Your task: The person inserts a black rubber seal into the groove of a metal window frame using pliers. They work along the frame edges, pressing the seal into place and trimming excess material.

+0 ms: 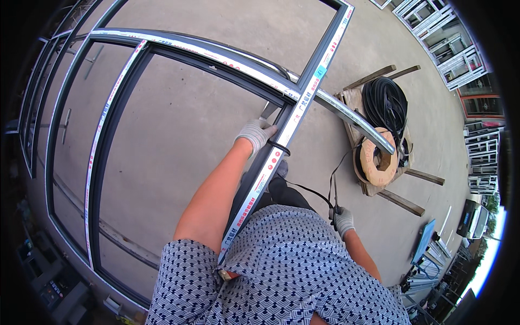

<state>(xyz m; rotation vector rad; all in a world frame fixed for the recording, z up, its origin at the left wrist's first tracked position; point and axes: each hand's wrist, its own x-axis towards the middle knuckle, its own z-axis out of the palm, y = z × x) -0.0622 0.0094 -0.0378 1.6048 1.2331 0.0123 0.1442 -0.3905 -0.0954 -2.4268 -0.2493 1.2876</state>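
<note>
Where the frame (216, 57) lies: across the left and middle of the view, apparently raised above a concrete floor, its near bar (294, 122) slanting down to the person's body.
Frame so far: bars look already joined into several rectangular openings; the floor shows through them, so no panes appear to be in.
Frame looks: dark grey profiles, faced with white film printed in red and blue.
Rail (355, 122): plain metal, sticking out beyond the frame's right side.
Pallet (351, 102): wooden, on the floor at right, apart from the frame, with timbers jutting out.
Coil (382, 103): a thick heap of black rings on the pallet.
Roll (371, 157): cardboard-faced, just beside the coil; plenty seems left on it.
Left hand (254, 136): gloved, at the near bar's inner edge, right by the black strip (280, 148); how tightly its fingers close, I cannot tell.
Right hand (344, 221): gloved, low at the person's right, fingers closed on the strip; a thin rod (335, 187) rises there, perhaps also held.
Strip: flexible, seeming to run from roll to right hand, then slackly toward the near bar, where a dark loop crosses the edge. Probably early work: much hangs loose; any seated length is hidden.
</note>
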